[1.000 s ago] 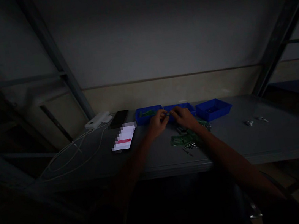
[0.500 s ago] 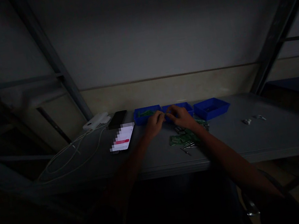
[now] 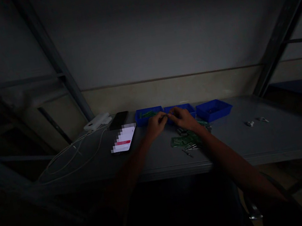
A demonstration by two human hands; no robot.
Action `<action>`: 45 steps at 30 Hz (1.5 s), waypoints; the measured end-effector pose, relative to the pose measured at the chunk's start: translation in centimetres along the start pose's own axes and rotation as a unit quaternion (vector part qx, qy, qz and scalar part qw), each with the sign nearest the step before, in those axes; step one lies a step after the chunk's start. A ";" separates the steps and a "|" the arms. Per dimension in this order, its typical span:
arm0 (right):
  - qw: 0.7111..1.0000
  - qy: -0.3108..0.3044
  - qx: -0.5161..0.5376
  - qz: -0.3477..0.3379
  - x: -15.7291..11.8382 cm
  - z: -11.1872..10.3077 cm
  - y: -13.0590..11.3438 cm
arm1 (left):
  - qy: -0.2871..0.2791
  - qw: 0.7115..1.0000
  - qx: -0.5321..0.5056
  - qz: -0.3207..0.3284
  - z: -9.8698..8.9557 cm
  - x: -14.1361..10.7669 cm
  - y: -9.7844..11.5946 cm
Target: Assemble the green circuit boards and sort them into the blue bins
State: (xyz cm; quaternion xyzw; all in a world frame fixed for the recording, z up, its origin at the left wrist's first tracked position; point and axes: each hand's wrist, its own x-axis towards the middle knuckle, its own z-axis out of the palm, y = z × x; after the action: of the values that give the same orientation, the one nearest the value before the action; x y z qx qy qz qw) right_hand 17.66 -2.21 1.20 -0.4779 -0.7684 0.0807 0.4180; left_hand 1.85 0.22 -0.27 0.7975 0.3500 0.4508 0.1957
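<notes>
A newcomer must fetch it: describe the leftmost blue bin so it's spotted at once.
Along the back of the grey table, three blue bins stand in a row. The leftmost bin lies just beyond the left hand; only there do green pieces show inside.

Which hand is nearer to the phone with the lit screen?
The left hand. It is just to the right of the lit phone, not touching it; the right hand is farther to the right, beyond the left one.
</notes>
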 end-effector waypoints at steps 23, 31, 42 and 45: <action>0.999 -0.048 0.004 -0.007 0.0 -0.4 0.3 | -0.061 0.997 0.013 -0.040 0.4 -0.2 -0.6; 0.999 -0.046 -0.009 0.019 0.3 -0.6 0.9 | -0.025 1.000 0.003 0.011 0.7 -0.1 -0.9; 0.998 -0.051 0.038 -0.014 0.1 -0.6 0.6 | -0.035 0.999 0.024 -0.021 0.7 0.0 -1.1; 0.998 -0.063 0.028 -0.007 0.2 -0.6 0.8 | -0.057 0.998 0.026 -0.026 0.8 -0.1 -1.3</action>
State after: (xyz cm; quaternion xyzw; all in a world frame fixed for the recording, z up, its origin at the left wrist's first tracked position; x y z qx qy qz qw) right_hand 18.64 -1.82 1.26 -0.4549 -0.7938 0.1289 0.3825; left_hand 1.97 1.03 -1.56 0.8171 0.3705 0.3906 0.2064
